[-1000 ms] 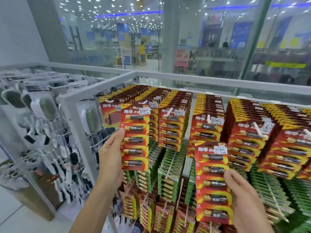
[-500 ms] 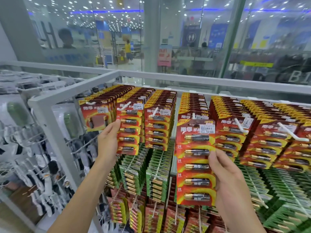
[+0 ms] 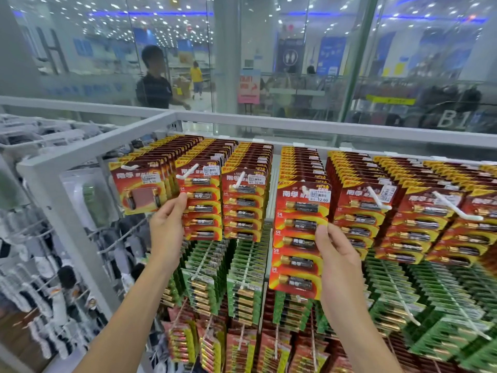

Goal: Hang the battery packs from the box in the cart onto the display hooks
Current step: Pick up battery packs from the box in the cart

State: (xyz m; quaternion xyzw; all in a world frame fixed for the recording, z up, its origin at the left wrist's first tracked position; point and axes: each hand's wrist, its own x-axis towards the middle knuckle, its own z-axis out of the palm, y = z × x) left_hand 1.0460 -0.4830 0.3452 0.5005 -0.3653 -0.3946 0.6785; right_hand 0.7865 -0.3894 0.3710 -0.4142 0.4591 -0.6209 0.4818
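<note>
The right hand (image 3: 339, 255) pinches the right edge of a five-battery pack (image 3: 297, 239), its top on a white hook (image 3: 305, 190). The left hand (image 3: 166, 227) pinches another hanging pack (image 3: 202, 208) by its left edge.

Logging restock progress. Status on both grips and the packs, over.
Left grip pinches red battery pack, hung on its hook. Right grip holds second pack, hook tip through its hole. Nothing in the way.

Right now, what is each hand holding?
Left hand: pinches the edge of the left battery pack.
Right hand: grips the edge of the right battery pack.
</note>
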